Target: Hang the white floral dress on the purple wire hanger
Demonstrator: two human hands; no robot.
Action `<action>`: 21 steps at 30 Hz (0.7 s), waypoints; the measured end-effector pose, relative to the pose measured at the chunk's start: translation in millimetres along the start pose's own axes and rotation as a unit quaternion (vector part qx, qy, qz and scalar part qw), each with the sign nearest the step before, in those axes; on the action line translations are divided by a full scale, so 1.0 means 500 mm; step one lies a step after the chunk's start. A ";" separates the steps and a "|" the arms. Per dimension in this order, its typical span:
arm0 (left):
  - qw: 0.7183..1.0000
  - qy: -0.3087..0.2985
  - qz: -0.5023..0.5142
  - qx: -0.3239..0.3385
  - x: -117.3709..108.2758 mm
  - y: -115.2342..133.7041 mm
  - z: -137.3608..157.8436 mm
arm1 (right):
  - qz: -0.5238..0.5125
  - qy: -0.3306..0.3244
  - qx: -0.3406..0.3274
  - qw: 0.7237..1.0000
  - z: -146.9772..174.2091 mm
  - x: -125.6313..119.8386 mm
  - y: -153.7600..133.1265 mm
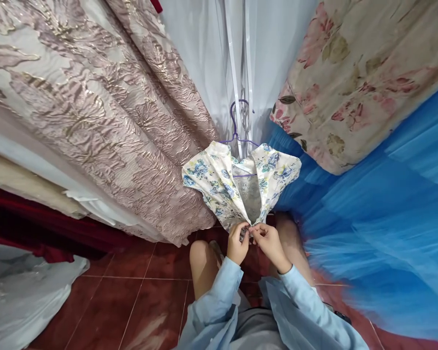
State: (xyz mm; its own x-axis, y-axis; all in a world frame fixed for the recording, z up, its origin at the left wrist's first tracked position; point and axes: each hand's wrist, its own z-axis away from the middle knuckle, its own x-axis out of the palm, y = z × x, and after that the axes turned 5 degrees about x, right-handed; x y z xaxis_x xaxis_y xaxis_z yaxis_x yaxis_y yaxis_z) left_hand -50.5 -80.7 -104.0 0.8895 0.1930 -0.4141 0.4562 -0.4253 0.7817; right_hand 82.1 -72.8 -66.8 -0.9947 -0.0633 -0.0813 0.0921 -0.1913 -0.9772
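Observation:
A white floral top point(222, 182) with blue flowers, short sleeves and a deep V neckline hangs in front of me on a purple hanger point(235, 119). At the bottom of the V, my left hand point(238, 240) pinches one front edge of the top. Right beside it, my right hand point(268, 242) pinches the other edge, so the fingertips of both hands nearly meet. Whatever small fastening may lie between the fingers is hidden. The lower hem falls behind my hands.
At the left hangs a pink brocade dress point(95, 112), with dark red cloth point(51, 223) further out. White fabric point(200, 43) hangs behind the hanger. To the right are a floral dress point(368, 82) and blue tulle point(387, 218). Red floor tiles point(149, 301) lie below.

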 end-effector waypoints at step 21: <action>0.992 -0.028 0.056 -0.106 0.065 0.050 0.043 | -0.059 0.097 -0.191 0.975 -0.166 0.031 -0.364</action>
State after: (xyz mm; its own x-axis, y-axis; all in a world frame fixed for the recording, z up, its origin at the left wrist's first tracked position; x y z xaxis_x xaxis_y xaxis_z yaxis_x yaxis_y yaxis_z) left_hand -10.6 -104.0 -108.0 0.9346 0.1038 -0.3402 0.3555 -0.2444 0.9021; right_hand 46.0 42.5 93.6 -0.9909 0.1298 0.0361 -0.0103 0.1944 -0.9809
